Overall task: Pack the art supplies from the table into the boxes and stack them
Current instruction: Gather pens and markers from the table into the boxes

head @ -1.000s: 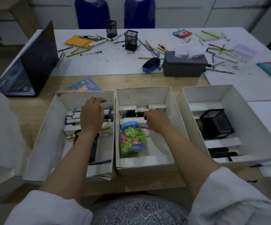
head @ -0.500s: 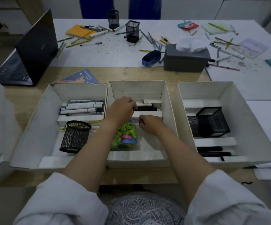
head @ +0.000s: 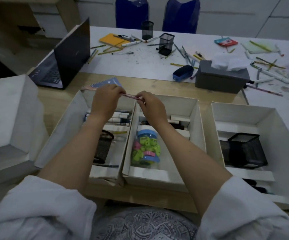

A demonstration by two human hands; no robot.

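Three open white boxes stand side by side before me. The left box (head: 57, 132) holds markers and a black mesh cup (head: 104, 148). The middle box (head: 199, 129) holds a clear jar (head: 146, 149) of green and pink pieces with a blue lid. The right box (head: 282, 135) holds a square mesh holder (head: 245, 148). My left hand (head: 106, 101) and my right hand (head: 150, 105) are raised above the back walls of the left and middle boxes. Between them they pinch a thin pink pencil (head: 130, 96), one end each.
Loose pencils and markers (head: 188, 54) lie scattered on the far white table, with two mesh cups (head: 166, 44), a yellow pad (head: 114, 40), a grey tissue box (head: 221, 78) and a blue sharpener (head: 182, 72). An open laptop (head: 62, 63) stands far left. A white lid (head: 7, 111) lies at left.
Both hands have lifted out of the middle box and now hold a pink pencil between them above the boxes' back walls. The left hand had earlier left the left box.
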